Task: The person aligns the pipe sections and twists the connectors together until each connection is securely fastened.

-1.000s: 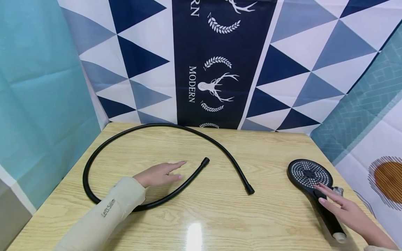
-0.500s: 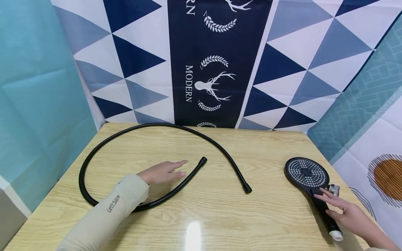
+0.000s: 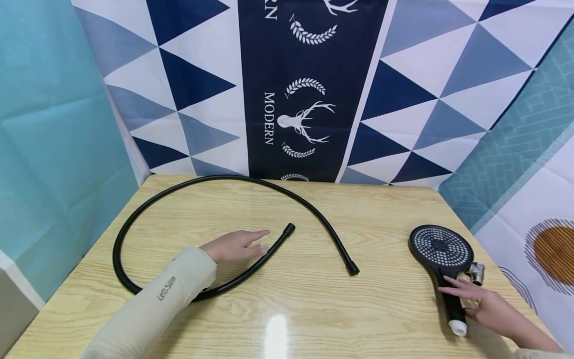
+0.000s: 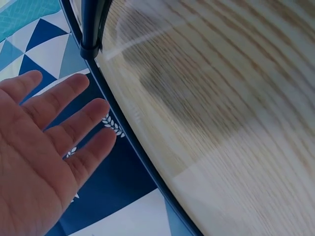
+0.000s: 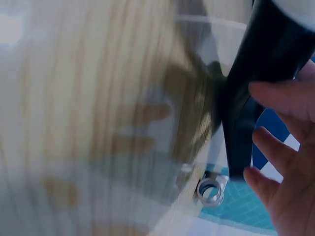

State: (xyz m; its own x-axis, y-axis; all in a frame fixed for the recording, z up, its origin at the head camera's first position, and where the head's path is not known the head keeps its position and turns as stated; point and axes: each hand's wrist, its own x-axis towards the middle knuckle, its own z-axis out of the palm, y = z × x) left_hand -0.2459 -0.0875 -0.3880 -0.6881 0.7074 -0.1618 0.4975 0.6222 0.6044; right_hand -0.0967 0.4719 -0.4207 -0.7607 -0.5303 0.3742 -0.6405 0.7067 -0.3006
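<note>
A black shower hose (image 3: 219, 176) lies on the table in a wide loop, both ends pointing inward to the middle. Over the loop's near part my left hand (image 3: 235, 246) hovers with fingers spread, its fingertips overlapping the hose near one end in the head view. The left wrist view shows that palm (image 4: 29, 162) bare, holding nothing. At the right lies a black hand shower (image 3: 441, 247), spray face up, with a white end on its handle. My right hand (image 3: 482, 299) holds this handle, fingers across it and thumb (image 5: 275, 96) against it near the white end.
A small chrome fitting (image 3: 477, 273) stands just right of the hand shower, close to my right fingers. The wooden table (image 3: 358, 314) meets a patterned cloth (image 3: 296, 89) at the back and a teal cloth (image 3: 58, 124) at left.
My right hand has come down onto the hand shower, whose handle end has swung left. My left hand has shifted slightly right over the hose, which lies still.
</note>
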